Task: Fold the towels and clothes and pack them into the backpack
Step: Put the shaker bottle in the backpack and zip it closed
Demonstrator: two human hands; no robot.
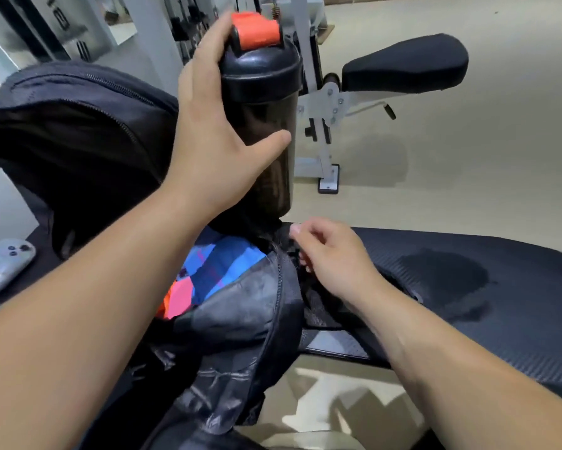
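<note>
We see one smooth, dark, cylindrical bottle (269, 102) upright over one open black backpack (234, 319).
Our left hand (214, 131) wraps the bottle, thumb across its front, below one orange cap (256, 30). Right hand (334, 258) curls its fingers onto the backpack's edge by the zipper. One blue-pink-orange fabric bundle (208, 271) lies inside. The backpack sits on a textured black bench pad (484, 287).

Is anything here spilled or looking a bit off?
Yes: a darker, irregular patch lies on the black bench pad, right of the right hand that pinches the backpack. It looks like a damp stain, though I cannot tell what from. The bottle in the left hand stands upright.
</note>
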